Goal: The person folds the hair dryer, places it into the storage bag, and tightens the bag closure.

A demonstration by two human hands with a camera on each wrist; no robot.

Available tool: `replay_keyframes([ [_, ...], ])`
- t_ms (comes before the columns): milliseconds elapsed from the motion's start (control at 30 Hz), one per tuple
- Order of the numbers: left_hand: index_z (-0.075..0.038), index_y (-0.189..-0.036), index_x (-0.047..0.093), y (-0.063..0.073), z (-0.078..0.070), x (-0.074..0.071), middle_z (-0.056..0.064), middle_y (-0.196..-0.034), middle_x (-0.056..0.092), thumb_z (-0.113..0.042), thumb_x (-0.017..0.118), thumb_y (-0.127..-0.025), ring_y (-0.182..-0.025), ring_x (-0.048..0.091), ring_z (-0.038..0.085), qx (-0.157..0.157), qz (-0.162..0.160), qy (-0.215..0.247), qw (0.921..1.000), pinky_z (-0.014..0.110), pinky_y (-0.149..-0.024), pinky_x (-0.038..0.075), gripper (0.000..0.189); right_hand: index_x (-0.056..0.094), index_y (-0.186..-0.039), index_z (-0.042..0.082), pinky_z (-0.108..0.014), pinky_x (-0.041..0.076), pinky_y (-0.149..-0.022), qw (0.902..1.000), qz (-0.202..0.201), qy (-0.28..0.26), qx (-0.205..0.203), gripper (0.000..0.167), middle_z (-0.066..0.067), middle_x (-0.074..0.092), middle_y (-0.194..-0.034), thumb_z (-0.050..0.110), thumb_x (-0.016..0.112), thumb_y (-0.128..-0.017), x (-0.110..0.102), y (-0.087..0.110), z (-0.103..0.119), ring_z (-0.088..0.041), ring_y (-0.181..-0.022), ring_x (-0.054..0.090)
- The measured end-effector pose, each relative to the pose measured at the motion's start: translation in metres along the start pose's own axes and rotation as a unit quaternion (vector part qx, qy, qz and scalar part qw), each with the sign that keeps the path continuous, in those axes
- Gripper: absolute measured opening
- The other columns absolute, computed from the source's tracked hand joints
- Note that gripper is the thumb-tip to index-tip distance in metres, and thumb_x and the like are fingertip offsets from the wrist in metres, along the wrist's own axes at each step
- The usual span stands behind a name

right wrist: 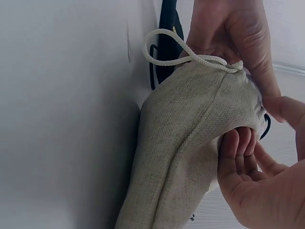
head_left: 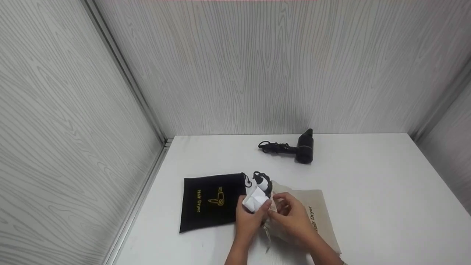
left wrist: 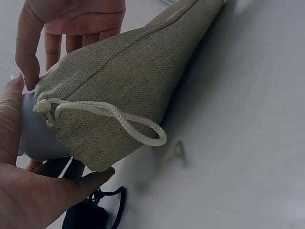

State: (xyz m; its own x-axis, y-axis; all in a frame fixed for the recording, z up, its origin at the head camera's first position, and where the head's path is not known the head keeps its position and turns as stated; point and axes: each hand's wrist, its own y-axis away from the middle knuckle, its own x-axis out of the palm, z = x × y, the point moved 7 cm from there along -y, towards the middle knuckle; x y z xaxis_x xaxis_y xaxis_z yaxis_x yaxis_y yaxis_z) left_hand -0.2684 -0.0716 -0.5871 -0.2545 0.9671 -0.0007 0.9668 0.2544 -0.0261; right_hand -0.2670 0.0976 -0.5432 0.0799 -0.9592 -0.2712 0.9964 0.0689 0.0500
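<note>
Wood-grain panels (head_left: 257,66) rise behind the table and along its sides, grey-white with wavy lines. The white table (head_left: 382,191) carries everything else.

On it lies a beige drawstring bag (head_left: 324,209), lettered "Hair Dryer" in dark print, its mouth lifted and gathered toward the left. To the left of the bag, a black pouch (head_left: 198,217) lies flat, with "Hair Dryer" and a drawing of a dryer in yellow.

Both hands meet at the mouth of the beige bag. The left hand (head_left: 249,221) is curled round a white hair dryer and grips it, thumb along its side. The right hand (head_left: 293,217) has its fingers bent and pinches the rim of the bag beside the left hand.

Near the back edge of the table, well apart from the hands, a black hair dryer (head_left: 304,150) lies on its side, its nozzle toward the back panel and its handle, with bundled cord, pointing left.

The white hair dryer (head_left: 255,199) is partly inside the bag's mouth, its flared white end uncovered. Its black cord (head_left: 269,186) is bunched at the far side.

A white drawstring (left wrist: 114,110) hangs in a loop from the bag's rim.
</note>
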Motion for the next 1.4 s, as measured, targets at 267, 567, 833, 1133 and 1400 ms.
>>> replay_keyframes([
  [267,-0.009,-0.116,0.057,0.000,-0.002,0.003,0.004,-0.105,0.067,-0.033,0.091,-0.085,-0.091,0.063,0.015,0.012,0.015,-0.007,0.9998,0.027,-0.079,0.053,0.052,0.069,-0.124,0.008,-0.024,0.053,-0.062,0.9987,-0.009,-0.050,0.001,0.038,-0.011,0.070,-0.097,0.004,0.079,-0.088,0.000,-0.001,0.007,-0.019,-0.078,0.064],
  [567,-0.005,-0.113,0.058,0.002,-0.004,0.005,0.006,-0.108,0.074,-0.023,0.086,-0.091,-0.096,0.070,0.015,0.048,0.024,0.045,0.9976,0.027,-0.080,0.059,0.040,0.067,-0.127,0.009,-0.028,0.057,-0.073,0.9895,-0.014,-0.136,0.046,0.034,-0.013,0.070,-0.107,0.004,0.069,-0.093,-0.005,-0.004,0.006,-0.020,-0.091,0.067],
  [833,-0.004,-0.104,0.064,-0.002,-0.007,0.001,0.008,-0.102,0.067,-0.034,0.045,-0.113,-0.096,0.069,0.021,-0.026,0.036,0.147,0.9882,0.037,-0.076,0.060,0.036,0.060,-0.125,0.001,-0.029,0.059,-0.071,0.9738,-0.020,-0.222,0.045,0.031,-0.011,0.065,-0.105,-0.005,0.062,-0.094,-0.010,-0.005,0.012,-0.018,-0.091,0.061],
  [1133,-0.007,-0.088,0.072,-0.002,0.005,0.000,0.004,-0.094,0.068,-0.008,0.056,-0.102,-0.095,0.066,0.017,-0.138,0.044,0.220,0.9646,0.036,-0.088,0.061,0.022,0.054,-0.127,0.001,-0.032,0.055,-0.089,0.9725,0.003,-0.232,0.025,0.030,-0.018,0.059,-0.130,-0.004,0.055,-0.097,-0.015,-0.004,0.019,-0.027,-0.118,0.056],
  [1400,0.001,-0.112,0.062,-0.005,0.008,-0.005,0.009,-0.111,0.069,0.006,0.067,-0.092,-0.098,0.069,0.016,-0.127,0.011,0.232,0.9643,0.024,-0.077,0.055,0.021,0.054,-0.122,0.005,-0.037,0.052,-0.088,0.9705,0.013,-0.239,0.025,0.028,-0.016,0.059,-0.126,-0.004,0.054,-0.096,-0.016,-0.002,0.023,-0.027,-0.115,0.056],
])
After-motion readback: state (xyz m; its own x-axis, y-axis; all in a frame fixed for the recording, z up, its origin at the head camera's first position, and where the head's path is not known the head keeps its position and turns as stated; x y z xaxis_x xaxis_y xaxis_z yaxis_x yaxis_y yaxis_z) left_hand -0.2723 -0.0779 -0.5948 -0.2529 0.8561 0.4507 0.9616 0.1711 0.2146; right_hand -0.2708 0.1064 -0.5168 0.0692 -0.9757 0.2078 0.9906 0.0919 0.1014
